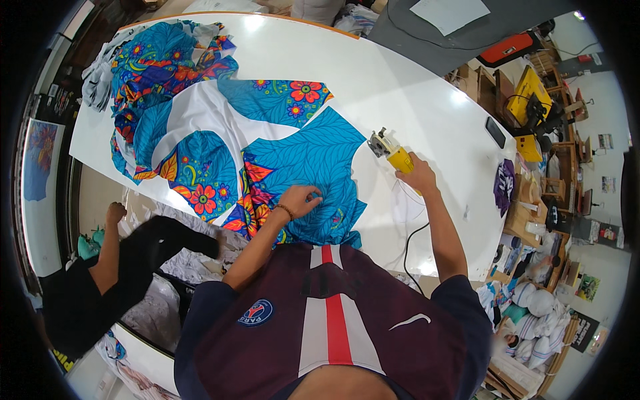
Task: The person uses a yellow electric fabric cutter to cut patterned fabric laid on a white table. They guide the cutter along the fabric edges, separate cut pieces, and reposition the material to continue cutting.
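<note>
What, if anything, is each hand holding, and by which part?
The right hand holds the yellow power tool by the rear of its body. The left hand is over the blue fabric, with no visible grip.

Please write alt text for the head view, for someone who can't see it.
A person's right hand grips a yellow cutting tool beside blue leaf-patterned fabric, with the left hand over that fabric. More flowered fabric is heaped at the far left of the white table. Another person in black is at the left.
</note>
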Demonstrator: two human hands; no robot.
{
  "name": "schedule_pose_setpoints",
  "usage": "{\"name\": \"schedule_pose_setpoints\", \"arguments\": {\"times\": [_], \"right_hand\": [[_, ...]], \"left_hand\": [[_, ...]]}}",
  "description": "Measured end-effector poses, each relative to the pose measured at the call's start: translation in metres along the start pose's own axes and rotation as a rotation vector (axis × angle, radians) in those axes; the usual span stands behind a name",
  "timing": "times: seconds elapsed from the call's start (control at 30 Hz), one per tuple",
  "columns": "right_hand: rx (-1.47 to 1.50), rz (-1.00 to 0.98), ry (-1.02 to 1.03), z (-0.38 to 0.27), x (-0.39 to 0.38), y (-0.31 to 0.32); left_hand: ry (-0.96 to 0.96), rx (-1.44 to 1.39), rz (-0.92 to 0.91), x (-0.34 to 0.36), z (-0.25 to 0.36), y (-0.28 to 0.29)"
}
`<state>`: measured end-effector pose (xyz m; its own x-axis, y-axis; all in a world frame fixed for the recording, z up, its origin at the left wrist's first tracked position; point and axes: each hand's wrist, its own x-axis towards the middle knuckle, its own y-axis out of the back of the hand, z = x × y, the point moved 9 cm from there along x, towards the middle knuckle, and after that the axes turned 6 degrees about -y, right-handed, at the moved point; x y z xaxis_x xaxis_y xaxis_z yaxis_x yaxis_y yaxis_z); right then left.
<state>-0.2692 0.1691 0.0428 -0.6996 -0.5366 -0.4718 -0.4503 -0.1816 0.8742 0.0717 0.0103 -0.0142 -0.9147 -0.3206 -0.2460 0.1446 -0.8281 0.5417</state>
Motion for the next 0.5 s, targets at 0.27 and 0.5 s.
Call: {"name": "schedule_pose_setpoints", "arguments": {"times": [0.27,0.5], "right_hand": [[-0.104,-0.036,0.051,-0.028,0.021,0.016],[-0.129,-0.064,0.043,-0.034,0.031,0.016]], "left_hand": [[0.053,-0.076,0.067,-0.016,-0.005,-0.012],[0.062,-0.068,0.046,-0.012,-0.01,-0.012]]}}
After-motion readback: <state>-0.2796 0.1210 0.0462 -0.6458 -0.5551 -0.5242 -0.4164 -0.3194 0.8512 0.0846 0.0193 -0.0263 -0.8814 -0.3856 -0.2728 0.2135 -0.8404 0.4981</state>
